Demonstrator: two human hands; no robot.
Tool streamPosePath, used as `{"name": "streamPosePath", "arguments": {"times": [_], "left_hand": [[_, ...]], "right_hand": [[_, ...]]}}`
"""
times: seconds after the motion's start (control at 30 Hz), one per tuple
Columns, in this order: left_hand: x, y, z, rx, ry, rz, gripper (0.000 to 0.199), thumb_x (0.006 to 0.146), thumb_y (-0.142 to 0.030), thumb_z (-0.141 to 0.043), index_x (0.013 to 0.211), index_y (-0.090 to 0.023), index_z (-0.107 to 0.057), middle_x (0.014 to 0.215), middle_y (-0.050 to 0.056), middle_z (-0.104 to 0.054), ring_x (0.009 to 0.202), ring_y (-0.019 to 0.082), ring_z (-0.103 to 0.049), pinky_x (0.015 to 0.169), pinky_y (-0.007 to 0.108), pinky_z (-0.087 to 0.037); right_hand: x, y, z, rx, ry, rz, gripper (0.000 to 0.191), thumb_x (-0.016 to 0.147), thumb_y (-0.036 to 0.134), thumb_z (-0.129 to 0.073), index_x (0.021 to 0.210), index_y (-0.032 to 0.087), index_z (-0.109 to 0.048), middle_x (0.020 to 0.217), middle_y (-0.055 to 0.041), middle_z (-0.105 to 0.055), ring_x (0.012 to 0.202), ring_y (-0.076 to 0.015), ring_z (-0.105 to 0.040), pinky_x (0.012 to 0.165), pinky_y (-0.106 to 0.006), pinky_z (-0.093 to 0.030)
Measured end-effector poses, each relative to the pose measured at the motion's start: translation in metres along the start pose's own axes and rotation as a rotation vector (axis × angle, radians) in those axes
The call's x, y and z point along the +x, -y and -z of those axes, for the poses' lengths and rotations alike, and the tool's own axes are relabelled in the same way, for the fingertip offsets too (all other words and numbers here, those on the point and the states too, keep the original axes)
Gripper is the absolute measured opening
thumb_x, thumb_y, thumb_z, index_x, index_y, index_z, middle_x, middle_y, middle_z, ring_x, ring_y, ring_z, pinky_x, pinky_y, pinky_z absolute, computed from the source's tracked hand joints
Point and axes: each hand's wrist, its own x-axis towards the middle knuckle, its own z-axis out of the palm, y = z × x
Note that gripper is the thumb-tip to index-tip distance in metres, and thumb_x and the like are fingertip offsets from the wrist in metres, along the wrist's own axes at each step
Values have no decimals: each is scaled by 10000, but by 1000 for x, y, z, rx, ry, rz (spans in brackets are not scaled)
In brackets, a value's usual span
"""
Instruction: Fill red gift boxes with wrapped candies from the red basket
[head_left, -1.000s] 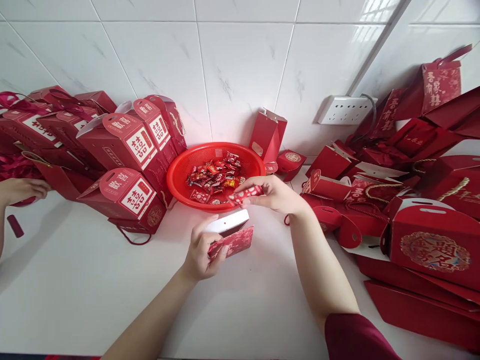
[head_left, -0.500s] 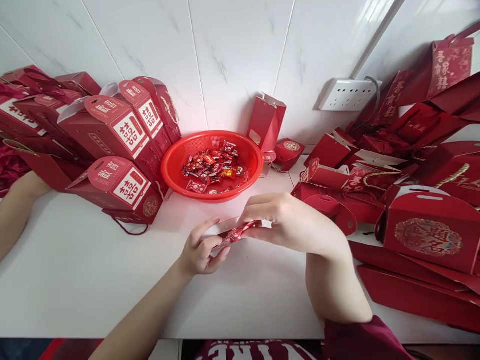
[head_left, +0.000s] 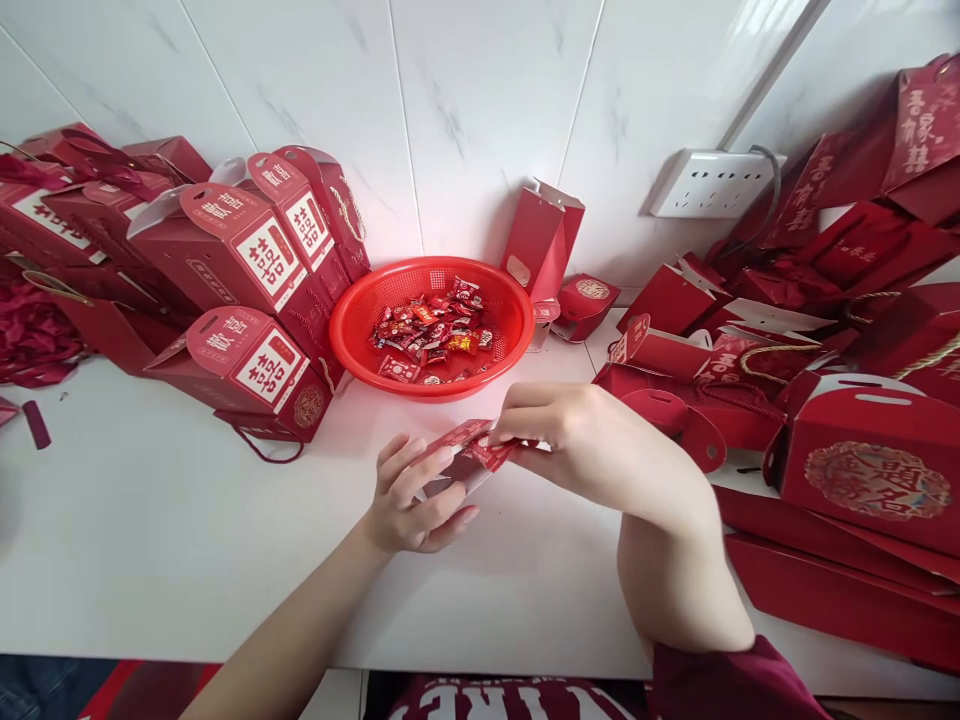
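Low over the white table, my left hand holds a small red box by its side, its fingers partly spread around it. The box looks open toward me, with a pale inner side showing. My right hand pinches a red wrapped piece at the right end of the box. Just behind both hands stands a red plastic basket with several wrapped candies in it.
Red gift boxes stack up at the left. More red boxes and bags crowd the right side. By the wall are a tall open red box, a small box and a power strip.
My left fingers have spread and the small box has tilted, showing its printed red side and inside. The other person's arm at the left has gone out of view. The view has shifted slightly.
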Motion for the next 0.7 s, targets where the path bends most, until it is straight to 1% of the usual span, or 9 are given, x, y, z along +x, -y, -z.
{"name": "streamPosePath", "arguments": {"times": [0.1, 0.2, 0.3, 0.37, 0.43, 0.5, 0.6, 0.63, 0.7], "left_hand": [[2, 1, -1, -40, 17, -29, 194, 749, -350, -681, 921, -282, -624, 1246, 68, -572, 1215, 303, -505, 972, 520, -514], [6, 2, -2, -126, 67, -40, 211, 774, -302, -656, 966, -224, -615, 1342, 106, -514, 1238, 325, -523, 943, 505, -545], [6, 4, -1, -217, 107, 18, 229, 805, -259, -623, 1021, -190, -591, 1369, 141, -499, 1230, 318, -552, 909, 460, -571], [5, 7, -1, -235, 108, 69, 217, 823, -249, -607, 1029, -191, -573, 1346, 145, -526, 1195, 295, -582, 884, 433, -579], [4, 10, 0, -239, 108, 99, 212, 825, -234, -611, 1029, -196, -568, 1276, 137, -576, 1119, 264, -623, 852, 402, -585], [4, 13, 1, -237, 104, 114, 217, 815, -197, -624, 1026, -202, -573, 1133, 105, -638, 993, 220, -658, 814, 359, -583], [7, 14, 3, -204, 87, 139, 196, 806, -134, -620, 986, -201, -581, 903, 49, -648, 805, 167, -645, 735, 303, -559], [9, 14, 4, -192, 77, 146, 174, 806, -128, -617, 960, -201, -581, 864, 41, -629, 768, 159, -628, 709, 295, -547], [12, 14, 6, -174, 63, 145, 133, 805, -130, -615, 909, -203, -576, 831, 35, -584, 738, 156, -596, 675, 292, -529]], "right_hand": [[5, 3, -9, -105, 55, 30, 171, 956, 167, -561, 856, 175, -699, 789, -17, -617, 640, -119, -531, 563, -261, -331], [14, 7, -21, -168, 97, 22, 171, 923, 91, -558, 810, 163, -665, 777, -14, -616, 634, -123, -528, 552, -268, -313], [21, 9, -29, -178, 112, -9, 160, 895, 44, -546, 815, 148, -637, 802, -30, -644, 678, -140, -555, 573, -273, -330], [21, 9, -29, -141, 106, -10, 144, 920, 78, -534, 849, 151, -636, 821, -33, -665, 709, -146, -572, 600, -269, -352], [20, 8, -25, -74, 73, -10, 130, 951, 142, -532, 902, 166, -650, 839, -27, -682, 732, -145, -585, 632, -261, -373], [20, 3, -18, -18, 5, -31, 148, 965, 189, -528, 905, 180, -663, 816, -17, -684, 711, -137, -578, 650, -255, -385], [35, -16, -10, 46, -98, -62, 182, 968, 214, -513, 884, 189, -672, 815, -7, -693, 697, -125, -582, 667, -246, -404], [44, -26, -8, 61, -102, -70, 181, 965, 220, -511, 899, 192, -677, 847, -8, -705, 725, -126, -599, 678, -242, -415], [69, -50, -5, 57, -25, -105, 179, 958, 244, -517, 956, 194, -689, 938, -18, -724, 816, -139, -634, 713, -236, -439]]}}
